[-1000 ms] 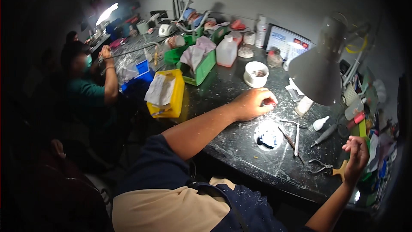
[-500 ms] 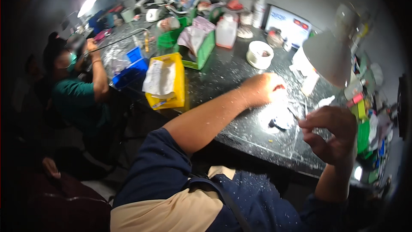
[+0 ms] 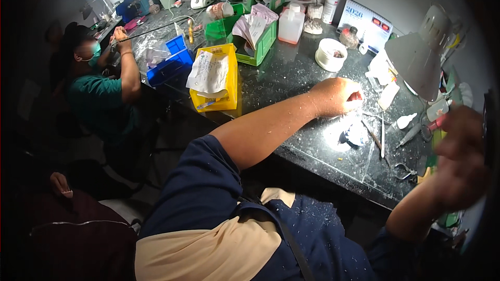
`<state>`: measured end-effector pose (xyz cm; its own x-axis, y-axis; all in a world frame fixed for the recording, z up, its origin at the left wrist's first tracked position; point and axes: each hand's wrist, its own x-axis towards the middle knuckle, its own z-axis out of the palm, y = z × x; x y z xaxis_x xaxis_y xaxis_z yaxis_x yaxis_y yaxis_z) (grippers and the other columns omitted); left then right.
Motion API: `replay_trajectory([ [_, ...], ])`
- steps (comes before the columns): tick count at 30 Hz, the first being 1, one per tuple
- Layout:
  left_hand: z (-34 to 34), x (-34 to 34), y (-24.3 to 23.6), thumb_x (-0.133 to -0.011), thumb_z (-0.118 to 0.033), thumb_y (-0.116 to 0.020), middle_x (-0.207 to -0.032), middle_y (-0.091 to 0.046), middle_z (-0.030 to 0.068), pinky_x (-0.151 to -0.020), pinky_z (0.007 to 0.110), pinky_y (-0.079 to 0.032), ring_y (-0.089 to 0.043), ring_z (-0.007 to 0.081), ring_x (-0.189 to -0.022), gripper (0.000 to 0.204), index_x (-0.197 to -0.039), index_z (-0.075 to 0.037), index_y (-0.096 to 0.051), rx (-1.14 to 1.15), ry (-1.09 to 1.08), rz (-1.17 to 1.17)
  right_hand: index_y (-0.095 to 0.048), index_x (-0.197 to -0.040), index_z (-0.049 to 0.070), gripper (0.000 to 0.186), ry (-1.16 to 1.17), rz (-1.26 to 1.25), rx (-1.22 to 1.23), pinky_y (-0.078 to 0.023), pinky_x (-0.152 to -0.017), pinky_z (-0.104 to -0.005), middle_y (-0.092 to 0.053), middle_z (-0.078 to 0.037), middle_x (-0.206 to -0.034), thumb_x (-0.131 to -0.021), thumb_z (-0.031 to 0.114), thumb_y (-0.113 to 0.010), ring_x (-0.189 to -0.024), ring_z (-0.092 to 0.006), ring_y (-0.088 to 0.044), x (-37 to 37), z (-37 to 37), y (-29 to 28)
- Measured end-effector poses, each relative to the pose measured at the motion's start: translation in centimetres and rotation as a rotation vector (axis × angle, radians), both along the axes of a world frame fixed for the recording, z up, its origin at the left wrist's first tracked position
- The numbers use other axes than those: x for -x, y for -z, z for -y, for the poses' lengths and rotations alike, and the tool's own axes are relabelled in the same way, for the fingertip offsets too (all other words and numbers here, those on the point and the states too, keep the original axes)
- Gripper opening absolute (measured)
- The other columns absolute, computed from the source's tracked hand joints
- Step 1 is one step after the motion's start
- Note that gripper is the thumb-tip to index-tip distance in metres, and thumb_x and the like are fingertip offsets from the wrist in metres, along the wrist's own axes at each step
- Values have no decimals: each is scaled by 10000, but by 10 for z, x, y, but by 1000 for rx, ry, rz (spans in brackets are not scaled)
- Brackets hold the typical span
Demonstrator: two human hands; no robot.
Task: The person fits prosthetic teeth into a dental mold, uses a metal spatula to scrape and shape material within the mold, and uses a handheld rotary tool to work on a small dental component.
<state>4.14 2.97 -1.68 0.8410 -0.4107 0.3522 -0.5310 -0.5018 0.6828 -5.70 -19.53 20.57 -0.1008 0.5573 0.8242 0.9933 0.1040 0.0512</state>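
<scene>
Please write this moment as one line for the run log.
Left hand: apparently pinching small red piece | Right hand: raised, blurred, grip unclear | On black bench: white dropper bottle, slim white tool, white pot

Black bench (image 3: 271, 86), white-dusted: yellow bin (image 3: 233, 75), green bin (image 3: 265, 42), blue bin (image 3: 174, 71), pale jug (image 3: 290, 25), white pot (image 3: 329, 63), slim tools (image 3: 383, 143).

The bare left hand (image 3: 334, 97) is curled at the end of an outstretched, white-flecked forearm (image 3: 264, 127), while the bare right hand (image 3: 460, 162) hangs raised, blurred.
</scene>
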Motion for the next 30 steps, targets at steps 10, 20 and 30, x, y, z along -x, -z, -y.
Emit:
replay_trajectory([
  [10,0,24,-1,-937,-293,-787,-1026,-795,103,-859,421,-602,-772,272,-964,261,-1109,-97,-774,-14,-3,-14,-548,-1555,46,729,196,-781,547,-580,-745,-425,-715,-113,-830,-1045,535,-729,-768,-292,-751,-18,-154,112],
  [20,-3,18,-5,-880,-282,-810,-967,-792,125,-801,417,-592,-765,278,-894,259,-1041,-82,-779,-8,2,-80,-586,-1549,51,664,230,-749,162,-542,-668,-295,-659,-21,-759,-997,323,-835,-685,-101,-661,-22,-128,84],
  [30,-1,3,-7,-794,-266,-856,-941,-800,125,-849,389,-579,-744,242,-894,303,-993,-48,-791,23,57,-80,-765,-992,178,128,414,-39,-21,-588,-572,-366,-689,2,-750,-911,231,-849,-647,-196,-723,-45,-21,195],
])
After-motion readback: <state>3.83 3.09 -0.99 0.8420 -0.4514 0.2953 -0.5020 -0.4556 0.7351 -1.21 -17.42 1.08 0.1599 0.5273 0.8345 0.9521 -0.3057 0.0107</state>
